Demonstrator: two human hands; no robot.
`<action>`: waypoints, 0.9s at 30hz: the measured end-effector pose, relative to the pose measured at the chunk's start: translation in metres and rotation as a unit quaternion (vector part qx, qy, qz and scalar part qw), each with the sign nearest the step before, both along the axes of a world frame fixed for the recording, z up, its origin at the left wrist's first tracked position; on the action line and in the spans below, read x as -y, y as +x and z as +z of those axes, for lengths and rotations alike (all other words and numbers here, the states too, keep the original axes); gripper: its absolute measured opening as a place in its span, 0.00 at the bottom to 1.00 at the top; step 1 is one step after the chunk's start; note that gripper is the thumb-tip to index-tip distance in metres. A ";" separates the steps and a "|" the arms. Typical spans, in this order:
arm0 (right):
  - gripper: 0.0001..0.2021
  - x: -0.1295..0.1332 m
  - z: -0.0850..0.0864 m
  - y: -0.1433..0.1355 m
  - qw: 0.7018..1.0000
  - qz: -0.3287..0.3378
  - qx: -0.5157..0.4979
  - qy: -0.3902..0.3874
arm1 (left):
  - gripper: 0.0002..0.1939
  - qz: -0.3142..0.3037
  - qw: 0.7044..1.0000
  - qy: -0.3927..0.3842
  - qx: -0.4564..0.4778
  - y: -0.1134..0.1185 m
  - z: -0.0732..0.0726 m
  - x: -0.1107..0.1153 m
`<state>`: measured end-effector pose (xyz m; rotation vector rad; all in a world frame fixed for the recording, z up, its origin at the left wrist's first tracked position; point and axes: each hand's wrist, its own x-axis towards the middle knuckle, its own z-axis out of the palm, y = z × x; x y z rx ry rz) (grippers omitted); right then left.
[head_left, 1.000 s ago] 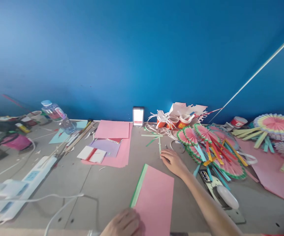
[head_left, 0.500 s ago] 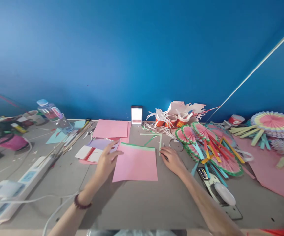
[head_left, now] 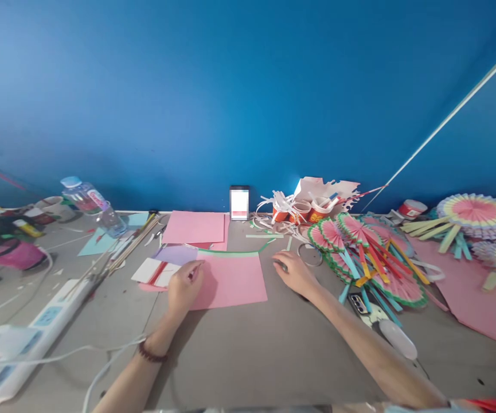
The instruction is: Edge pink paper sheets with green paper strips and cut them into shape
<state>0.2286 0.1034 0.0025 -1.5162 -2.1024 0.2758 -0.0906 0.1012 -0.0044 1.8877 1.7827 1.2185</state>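
A pink sheet of paper (head_left: 233, 279) with a green strip along its far edge lies flat on the grey table. My left hand (head_left: 186, 285) rests at the sheet's left side, its fingers curled together; what they hold, if anything, is too small to tell. My right hand (head_left: 295, 274) is just right of the sheet, apart from it, with its fingers curled over the table and their tips partly hidden. Beyond the sheet are a stack of pink paper (head_left: 194, 228) and thin green strips (head_left: 265, 236). A white card with a red band (head_left: 155, 272) lies left of my left hand.
Folded paper fans (head_left: 359, 241) and a phone (head_left: 358, 304) lie at right. Red cups (head_left: 300, 212) and a small screen (head_left: 239, 203) stand by the wall. A power strip (head_left: 45, 330), a bottle (head_left: 85, 197) and thin sticks (head_left: 133, 246) are at left.
The pink sheet has shifted left and slightly away from me. My left hand has curled its fingers at the sheet's left side; my right hand has moved slightly left.
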 end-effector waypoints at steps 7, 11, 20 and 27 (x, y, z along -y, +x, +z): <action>0.14 -0.036 -0.005 -0.033 0.994 -0.086 0.065 -0.019 | 0.19 0.016 0.997 0.072 0.005 -0.006 0.002 -0.004; 0.19 -0.038 -0.010 -0.048 0.984 -0.129 0.119 0.000 | 0.19 0.024 0.996 0.086 0.020 -0.006 0.002 -0.005; 0.11 -0.040 -0.019 -0.038 0.991 -0.125 0.008 0.043 | 0.17 -0.010 0.998 0.029 0.058 0.005 -0.002 -0.003; 0.13 -0.054 0.003 -0.015 0.955 -0.120 -0.270 0.014 | 0.20 -0.081 0.993 -0.042 0.077 0.015 -0.008 -0.003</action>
